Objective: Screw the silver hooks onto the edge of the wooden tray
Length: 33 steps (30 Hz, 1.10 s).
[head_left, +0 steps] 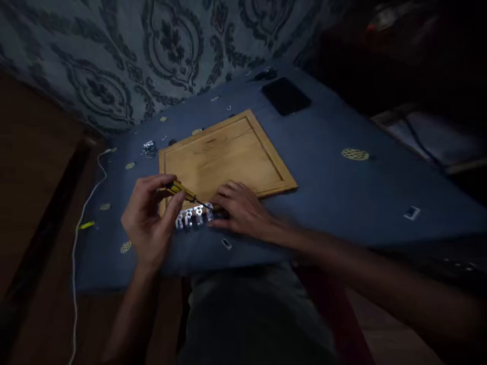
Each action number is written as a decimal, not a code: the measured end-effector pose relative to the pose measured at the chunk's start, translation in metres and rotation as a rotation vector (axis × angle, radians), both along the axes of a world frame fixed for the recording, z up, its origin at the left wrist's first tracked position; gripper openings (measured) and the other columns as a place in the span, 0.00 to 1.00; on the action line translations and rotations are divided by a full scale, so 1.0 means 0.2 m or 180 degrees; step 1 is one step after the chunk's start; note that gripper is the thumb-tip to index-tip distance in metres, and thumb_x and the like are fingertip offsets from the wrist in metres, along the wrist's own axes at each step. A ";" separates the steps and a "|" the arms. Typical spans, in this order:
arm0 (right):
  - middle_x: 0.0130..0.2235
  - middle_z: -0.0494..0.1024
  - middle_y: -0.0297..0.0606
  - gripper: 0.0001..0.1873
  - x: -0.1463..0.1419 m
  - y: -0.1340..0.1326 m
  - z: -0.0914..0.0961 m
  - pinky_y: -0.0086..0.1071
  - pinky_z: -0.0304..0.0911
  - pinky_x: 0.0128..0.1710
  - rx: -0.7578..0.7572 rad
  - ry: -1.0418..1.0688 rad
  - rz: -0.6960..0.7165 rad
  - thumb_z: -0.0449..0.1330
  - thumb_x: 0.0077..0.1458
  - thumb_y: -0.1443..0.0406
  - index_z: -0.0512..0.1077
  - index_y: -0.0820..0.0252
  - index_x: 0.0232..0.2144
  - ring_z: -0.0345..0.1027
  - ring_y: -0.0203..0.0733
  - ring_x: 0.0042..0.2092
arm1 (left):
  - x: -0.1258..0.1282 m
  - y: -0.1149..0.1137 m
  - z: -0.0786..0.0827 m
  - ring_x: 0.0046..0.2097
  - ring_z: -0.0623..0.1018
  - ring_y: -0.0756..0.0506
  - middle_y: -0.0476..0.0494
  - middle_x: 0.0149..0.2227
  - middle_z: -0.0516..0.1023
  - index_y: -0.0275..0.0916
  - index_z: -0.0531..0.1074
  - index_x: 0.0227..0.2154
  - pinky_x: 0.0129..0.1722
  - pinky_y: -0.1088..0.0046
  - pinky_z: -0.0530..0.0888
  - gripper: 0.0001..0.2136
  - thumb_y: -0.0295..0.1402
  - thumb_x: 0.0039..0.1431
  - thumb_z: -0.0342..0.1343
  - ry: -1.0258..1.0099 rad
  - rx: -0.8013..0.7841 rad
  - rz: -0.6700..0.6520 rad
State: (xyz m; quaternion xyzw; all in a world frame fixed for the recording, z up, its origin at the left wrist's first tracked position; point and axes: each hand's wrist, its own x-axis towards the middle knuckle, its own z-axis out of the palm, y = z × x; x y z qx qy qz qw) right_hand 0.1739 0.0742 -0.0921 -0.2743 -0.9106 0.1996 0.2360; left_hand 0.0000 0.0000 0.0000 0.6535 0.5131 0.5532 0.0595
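A yellow-and-black screwdriver is pinched between the thumb and fingers of my left hand. Its shaft slants down to the right, and the tip meets the rightmost of several shiny metal brackets. These brackets sit in a row along the near edge of a framed wooden board, which lies flat on the table. My right hand grips that same edge just right of the brackets, fingers on top and thumb at the front. Its fingertips partly hide the spot by the tip.
On the blue tablecloth lie a dark tablet or phone at the back and a small pile of shiny metal pieces left of the board. A white cable hangs over the left edge. Behind stands a patterned curtain or wall.
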 end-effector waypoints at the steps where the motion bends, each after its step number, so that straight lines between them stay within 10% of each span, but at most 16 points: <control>1: 0.43 0.76 0.46 0.27 0.00 0.00 0.00 0.41 0.57 0.46 0.0041 0.0031 -0.0002 0.68 0.57 0.46 0.79 0.63 0.46 0.64 0.52 0.48 | 0.00 0.00 0.01 0.44 0.78 0.52 0.50 0.41 0.77 0.49 0.81 0.45 0.42 0.80 0.78 0.14 0.24 0.60 0.67 0.0055 0.0031 0.0037; 33: 0.43 0.77 0.45 0.27 0.00 0.01 -0.03 0.42 0.59 0.45 0.0114 0.0173 -0.0030 0.69 0.56 0.46 0.79 0.62 0.46 0.66 0.51 0.48 | 0.00 0.00 0.04 0.44 0.83 0.49 0.49 0.43 0.82 0.47 0.80 0.47 0.44 0.73 0.81 0.12 0.27 0.62 0.66 -0.0262 0.0068 0.0067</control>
